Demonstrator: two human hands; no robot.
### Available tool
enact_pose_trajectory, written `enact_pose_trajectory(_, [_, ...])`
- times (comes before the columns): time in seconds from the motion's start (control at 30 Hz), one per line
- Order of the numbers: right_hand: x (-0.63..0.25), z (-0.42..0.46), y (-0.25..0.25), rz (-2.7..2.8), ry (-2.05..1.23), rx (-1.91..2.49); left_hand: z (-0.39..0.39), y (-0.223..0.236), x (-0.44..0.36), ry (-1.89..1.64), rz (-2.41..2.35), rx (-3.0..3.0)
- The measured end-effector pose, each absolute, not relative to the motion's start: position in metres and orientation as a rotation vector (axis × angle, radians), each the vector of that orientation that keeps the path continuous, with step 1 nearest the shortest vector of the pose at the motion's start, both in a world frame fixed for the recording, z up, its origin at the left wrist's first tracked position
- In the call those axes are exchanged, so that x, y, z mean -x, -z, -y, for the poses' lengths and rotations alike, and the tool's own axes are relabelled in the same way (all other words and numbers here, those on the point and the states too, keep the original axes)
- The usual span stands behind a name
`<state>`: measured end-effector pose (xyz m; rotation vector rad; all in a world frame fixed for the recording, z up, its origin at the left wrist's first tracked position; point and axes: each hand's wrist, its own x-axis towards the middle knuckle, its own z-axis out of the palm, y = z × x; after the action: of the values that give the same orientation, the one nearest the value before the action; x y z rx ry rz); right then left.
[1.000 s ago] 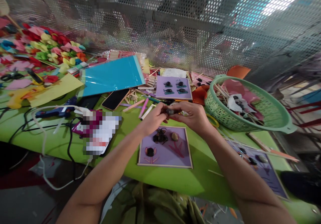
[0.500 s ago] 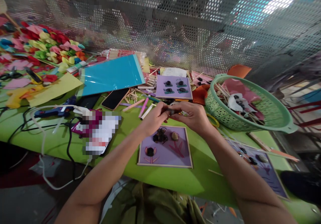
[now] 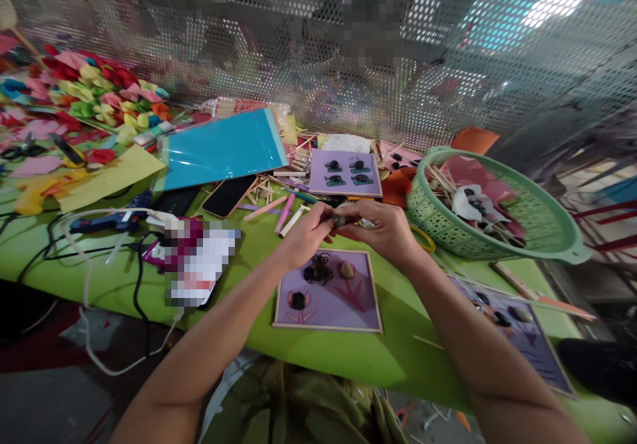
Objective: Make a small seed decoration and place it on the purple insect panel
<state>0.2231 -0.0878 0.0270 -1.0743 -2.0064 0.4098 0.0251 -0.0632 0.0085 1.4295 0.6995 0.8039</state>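
Note:
My left hand (image 3: 311, 231) and my right hand (image 3: 381, 228) meet above the table, fingertips pinched on a small dark pebble (image 3: 339, 220). The fingers partly cover it. Just below them lies a framed purple picture (image 3: 328, 314). On it sit a dark beetle-like figure (image 3: 318, 269) of stones, a tan stone (image 3: 347, 270) above pink paper leaves (image 3: 352, 295), and a black stone flower (image 3: 298, 301). Behind my hands is a purple card (image 3: 346, 172) bearing several dark stone figures.
A green plastic basket (image 3: 497, 248) with sticks and paper stands right. Another purple picture (image 3: 527, 338) lies at the right edge. On the left are a phone (image 3: 204, 271), cables, a blue glue gun (image 3: 107, 222), a blue folder (image 3: 223, 148) and colourful paper pieces (image 3: 94, 92).
My hands stay in nearly the same spot. The fingers have shifted slightly around the pebble, so a little more of it shows.

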Motion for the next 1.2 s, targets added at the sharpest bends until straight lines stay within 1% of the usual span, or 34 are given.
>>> enact_pose_trajectory(0.43, [-0.222,0.089,-0.021,2.08,-0.265,1.025,0.064,-0.006,-0.028,-0.841,-0.69,-1.281])
enact_pose_trajectory(0.7, [-0.221,0.089,-0.024,2.033,-0.329,1.041,0.061,0.005,-0.034,-0.887,-0.726,-1.29])
enact_pose_trajectory(0.97, [-0.219,0.088,-0.026,1.98,-0.381,1.061,0.059,-0.009,-0.023,-0.789,-0.67,-1.357])
enact_pose_trajectory(1.2, [-0.223,0.088,-0.026,2.009,-0.421,1.081,0.057,-0.001,-0.024,-0.801,-0.649,-1.425])
